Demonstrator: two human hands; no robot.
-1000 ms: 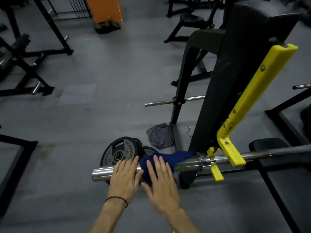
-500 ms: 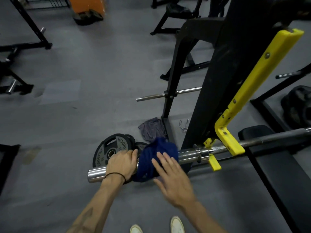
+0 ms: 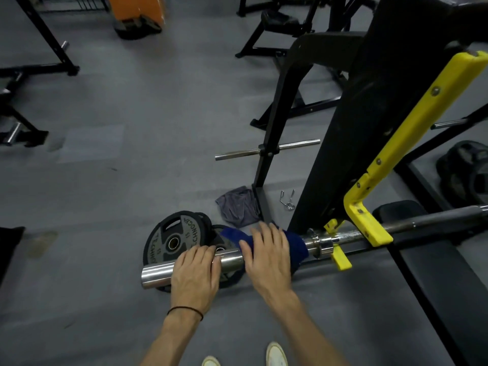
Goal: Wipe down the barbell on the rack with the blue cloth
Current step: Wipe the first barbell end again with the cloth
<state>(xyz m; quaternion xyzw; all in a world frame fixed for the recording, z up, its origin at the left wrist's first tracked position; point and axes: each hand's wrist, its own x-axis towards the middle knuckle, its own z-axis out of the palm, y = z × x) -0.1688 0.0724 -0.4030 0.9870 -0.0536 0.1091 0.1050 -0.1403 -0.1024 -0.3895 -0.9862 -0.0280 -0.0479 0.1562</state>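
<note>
The steel barbell [image 3: 232, 261] lies on the rack's yellow hook [image 3: 368, 228], its bare sleeve end pointing left toward me. The blue cloth [image 3: 297, 247] is draped over the sleeve just left of the collar. My right hand [image 3: 266, 256] lies flat on the cloth, fingers stretched across the bar and pressing it down. My left hand [image 3: 195, 274] grips the bare sleeve near its end, fingers curled over the top. A short stretch of shiny sleeve shows between my hands.
Black weight plates [image 3: 173, 241] lie on the floor under the sleeve, with a grey cloth [image 3: 237, 210] and a spring collar [image 3: 287, 199] beyond. The black rack upright [image 3: 351, 143] and bench pad [image 3: 435, 281] stand to the right. More plates [image 3: 467, 173] lie far right.
My right hand came down onto the blue cloth and slid it right along the sleeve toward the collar. My left hand curled around the sleeve and stays near its end.
</note>
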